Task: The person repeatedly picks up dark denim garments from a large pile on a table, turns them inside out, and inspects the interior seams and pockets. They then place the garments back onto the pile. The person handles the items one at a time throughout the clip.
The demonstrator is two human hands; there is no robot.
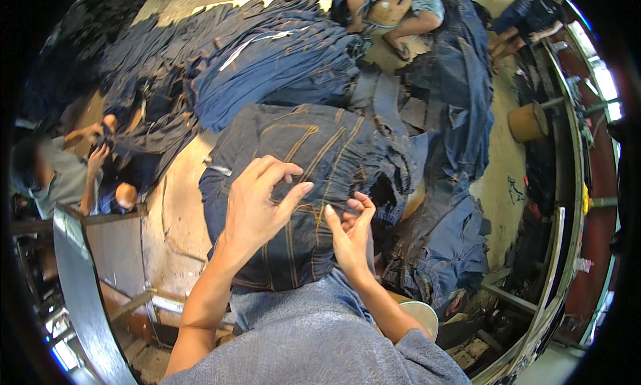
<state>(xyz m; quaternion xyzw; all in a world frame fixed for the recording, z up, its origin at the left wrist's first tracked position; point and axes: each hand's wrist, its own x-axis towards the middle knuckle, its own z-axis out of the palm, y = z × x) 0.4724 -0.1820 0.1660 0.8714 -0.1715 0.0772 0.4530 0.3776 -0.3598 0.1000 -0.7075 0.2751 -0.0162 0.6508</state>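
Jeans on the lap look mid-handling to me, left hand and right hand each narrowly spread over them, so gripping next calls for a pinch

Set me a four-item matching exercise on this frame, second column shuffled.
1. Left hand
2. Orange-stitched denim garment
3. White strip
4. Drum-shaped object

A. Lying on a blue denim heap
B. Tan, toward the picture's right side
C. Dark, in front of the person
D. Fingers curled, left of the right hand

Pairs: 1-D, 2-C, 3-A, 4-B
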